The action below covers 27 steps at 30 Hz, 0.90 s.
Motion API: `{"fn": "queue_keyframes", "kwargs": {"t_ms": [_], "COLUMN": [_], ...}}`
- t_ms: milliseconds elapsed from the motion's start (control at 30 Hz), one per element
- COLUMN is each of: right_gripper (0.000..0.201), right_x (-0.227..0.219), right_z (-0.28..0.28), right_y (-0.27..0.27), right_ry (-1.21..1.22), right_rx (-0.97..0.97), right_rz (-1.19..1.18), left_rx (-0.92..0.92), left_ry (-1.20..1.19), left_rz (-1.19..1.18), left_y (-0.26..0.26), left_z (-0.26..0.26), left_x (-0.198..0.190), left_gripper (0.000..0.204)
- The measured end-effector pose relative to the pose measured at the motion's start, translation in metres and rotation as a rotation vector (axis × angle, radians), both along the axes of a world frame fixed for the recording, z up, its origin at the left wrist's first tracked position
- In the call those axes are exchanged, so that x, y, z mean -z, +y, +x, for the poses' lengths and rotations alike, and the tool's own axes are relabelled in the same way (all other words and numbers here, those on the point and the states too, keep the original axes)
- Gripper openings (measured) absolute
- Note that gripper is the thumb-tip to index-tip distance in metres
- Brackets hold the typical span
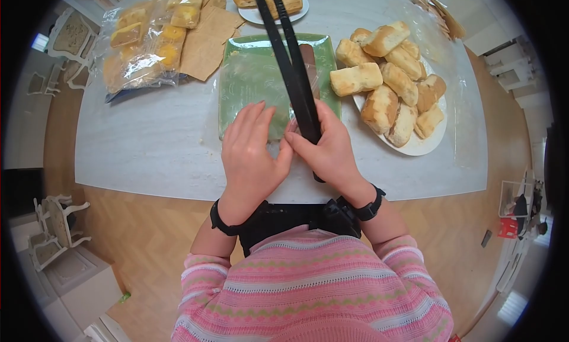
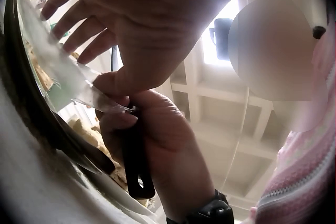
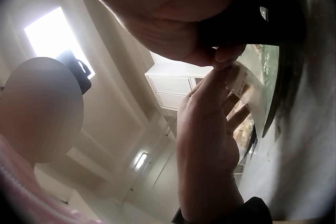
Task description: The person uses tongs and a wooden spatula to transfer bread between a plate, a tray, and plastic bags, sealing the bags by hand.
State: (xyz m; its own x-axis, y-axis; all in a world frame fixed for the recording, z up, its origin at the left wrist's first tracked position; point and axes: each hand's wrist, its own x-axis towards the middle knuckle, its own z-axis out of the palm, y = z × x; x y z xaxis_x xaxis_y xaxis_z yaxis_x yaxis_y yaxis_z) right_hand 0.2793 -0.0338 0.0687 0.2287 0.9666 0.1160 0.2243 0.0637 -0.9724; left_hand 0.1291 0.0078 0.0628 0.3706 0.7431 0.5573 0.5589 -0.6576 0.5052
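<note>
My right hand (image 1: pixel 329 146) holds black tongs (image 1: pixel 291 69), their long arms pointing away over a green rectangular plate (image 1: pixel 326 46). Between that hand's thumb and finger is the edge of a clear plastic bag (image 1: pixel 252 75), which lies across the plate. My left hand (image 1: pixel 253 149) is spread over the near left part of the bag, fingers straight, thumb reaching to the right thumb. In the left wrist view the two thumbs meet at the bag's edge (image 2: pixel 113 103). A flat brown strip-like thing (image 1: pixel 307 60) lies on the plate's right side, partly behind the tongs.
To the right, a white plate (image 1: pixel 438 137) bears a heap of bread rolls (image 1: pixel 397 75). At the back stands a small white plate (image 1: pixel 303 11) with more bread. Bagged yellow-topped pastries (image 1: pixel 145 40) and brown paper (image 1: pixel 207 43) lie at the left. The table's near edge is at my waist.
</note>
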Motion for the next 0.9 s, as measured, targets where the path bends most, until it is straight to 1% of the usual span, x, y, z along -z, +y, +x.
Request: {"fn": "queue_keyframes", "kwargs": {"t_ms": [33,100,133,267,333,433,567,633,667,733,767,833,867,900], "right_gripper": [0.042,0.045,0.043,0.041,0.039,0.039,0.040,0.041,0.041,0.041,0.041,0.040,0.040,0.040], "right_x": [0.001,0.003,0.002,-0.004,-0.002,0.000,0.001,0.003,0.005,0.006,0.005,0.001,0.002,0.002], "right_z": [-0.001,-0.001,0.000,0.006,0.010,0.011,0.014,0.015,0.014,0.014,0.015,0.019,0.021,0.025], "right_y": [0.000,0.000,0.000,0.000,0.000,-0.001,0.000,0.000,-0.001,-0.002,-0.002,-0.003,-0.003,-0.003], "right_ry": [-0.002,0.005,0.010,0.046,0.051,0.126,0.093,0.086,0.088,0.074,0.075,0.048,0.049,0.084], "right_rx": [0.007,-0.016,-0.017,0.017,-0.036,-0.032,-0.035,-0.057,-0.051,-0.075,-0.070,-0.029,-0.023,-0.030], "right_rz": [0.003,-0.025,-0.032,-0.093,-0.169,-0.151,-0.156,-0.171,-0.170,-0.145,-0.142,-0.180,-0.180,-0.206], "left_rx": [-0.031,-0.031,-0.038,-0.020,0.026,-0.002,0.003,-0.112,-0.105,-0.070,-0.064,-0.173,-0.167,-0.200], "left_ry": [0.021,0.037,0.055,0.036,-0.010,-0.004,0.024,0.077,0.078,0.000,0.000,-0.106,-0.106,-0.127], "left_rz": [0.021,0.017,0.011,-0.009,-0.046,-0.038,-0.041,0.055,0.056,0.099,0.101,0.095,0.095,0.120], "left_y": [0.002,0.003,0.003,0.003,0.005,0.005,0.006,0.007,0.009,0.014,0.016,0.019,0.021,0.022], "left_z": [0.000,-0.003,-0.004,-0.007,-0.010,-0.010,-0.012,-0.011,-0.011,-0.011,-0.012,-0.015,-0.017,-0.018], "left_x": [0.002,0.006,0.007,0.002,0.001,0.001,0.007,0.006,0.006,0.008,0.008,0.006,0.004,0.002], "left_gripper": [0.041,0.040,0.039,0.035,0.033,0.030,0.029,0.024,0.024,0.017,0.017,0.013,0.013,0.011]}}
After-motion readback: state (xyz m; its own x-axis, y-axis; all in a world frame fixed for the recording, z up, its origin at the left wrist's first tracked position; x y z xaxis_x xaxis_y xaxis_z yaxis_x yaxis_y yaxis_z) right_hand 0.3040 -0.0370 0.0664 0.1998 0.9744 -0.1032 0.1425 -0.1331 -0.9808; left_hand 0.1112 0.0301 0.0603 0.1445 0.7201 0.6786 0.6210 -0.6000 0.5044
